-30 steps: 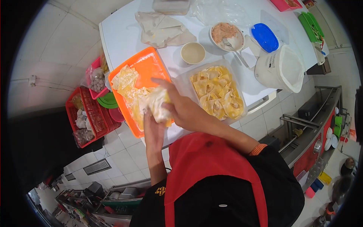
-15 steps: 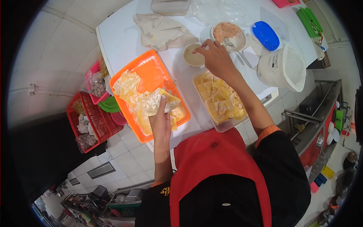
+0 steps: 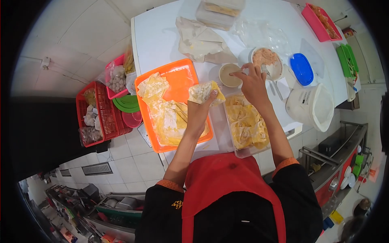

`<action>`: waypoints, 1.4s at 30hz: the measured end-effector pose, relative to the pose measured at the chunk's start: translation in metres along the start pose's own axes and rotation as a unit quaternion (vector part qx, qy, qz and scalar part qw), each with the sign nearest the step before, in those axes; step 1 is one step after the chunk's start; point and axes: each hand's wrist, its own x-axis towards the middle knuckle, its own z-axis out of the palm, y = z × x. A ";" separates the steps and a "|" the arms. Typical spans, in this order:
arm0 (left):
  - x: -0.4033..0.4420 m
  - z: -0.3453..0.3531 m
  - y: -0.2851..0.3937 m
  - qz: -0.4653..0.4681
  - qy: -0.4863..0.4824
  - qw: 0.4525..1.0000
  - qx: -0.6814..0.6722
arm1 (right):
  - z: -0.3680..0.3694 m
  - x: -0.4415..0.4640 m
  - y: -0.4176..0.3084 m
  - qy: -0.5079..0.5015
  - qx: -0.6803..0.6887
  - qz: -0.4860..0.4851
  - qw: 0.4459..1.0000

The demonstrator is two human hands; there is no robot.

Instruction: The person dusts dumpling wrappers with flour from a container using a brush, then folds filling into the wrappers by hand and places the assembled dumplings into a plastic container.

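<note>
My left hand (image 3: 202,108) grips a floured yellow wonton wrapper (image 3: 199,92) above the right side of an orange tray (image 3: 180,77). More floured wrappers (image 3: 170,119) lie overlapping in that tray. My right hand (image 3: 255,87) is open, fingers apart, with a fingertip over the rim of a small bowl (image 3: 229,77) of pale liquid; whether it touches the liquid is unclear. Below that hand stands a clear container filled with folded wontons (image 3: 245,123). Behind it is a white bowl of pinkish filling (image 3: 265,58), with a fork (image 3: 265,72) in it.
A blue lid (image 3: 301,69) and a white tub (image 3: 310,107) sit to the right. Brown paper (image 3: 204,42), a plastic bag (image 3: 263,36) and stacked clear containers (image 3: 219,14) occupy the back. Red crates (image 3: 101,113) stand left of the table, pink and green baskets (image 3: 346,60) at far right.
My left hand has lifted the wrapper from over the tray's middle and moved it right, towards the small bowl. My right hand remains at the bowl. The whole view has shifted.
</note>
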 end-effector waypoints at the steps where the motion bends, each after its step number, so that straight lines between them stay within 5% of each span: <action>1: 0.001 0.002 0.003 0.002 -0.008 1.000 -0.004 | -0.009 0.001 -0.007 0.002 0.001 -0.006 1.000; 6: 0.002 0.009 0.012 -0.009 0.001 1.000 0.002 | -0.042 -0.001 -0.033 -0.003 0.230 -0.087 0.969; 13: -0.005 0.012 0.017 -0.032 -0.031 0.999 -0.008 | -0.042 -0.007 -0.031 0.024 0.186 -0.108 0.976; 16: -0.009 0.021 0.010 0.022 0.012 1.000 -0.012 | -0.041 -0.007 -0.047 0.017 0.270 -0.034 0.962; 18: -0.014 0.030 0.010 0.033 0.029 0.997 -0.066 | -0.044 -0.015 -0.063 -0.037 0.647 0.177 0.741; 23: -0.016 0.020 0.009 -0.001 0.019 0.991 -0.131 | -0.046 -0.018 -0.078 0.024 0.650 0.242 0.720; 25: -0.018 0.000 0.014 -0.041 -0.110 0.969 -0.219 | -0.054 -0.016 -0.072 0.030 0.672 0.231 0.703; 28: -0.023 -0.019 0.027 -0.028 -0.164 0.982 -0.091 | -0.080 -0.011 -0.078 0.038 0.676 0.199 0.708; 32: -0.024 -0.013 0.037 -0.004 -0.158 0.987 0.013 | -0.088 -0.012 -0.084 0.056 0.652 0.172 0.736; 34: -0.027 0.005 0.030 0.029 -0.063 0.996 -0.059 | -0.083 -0.016 -0.091 0.066 0.624 0.129 0.768; 42: -0.038 0.028 0.028 0.020 0.008 0.967 -0.255 | -0.084 -0.028 -0.108 0.063 0.632 0.149 0.758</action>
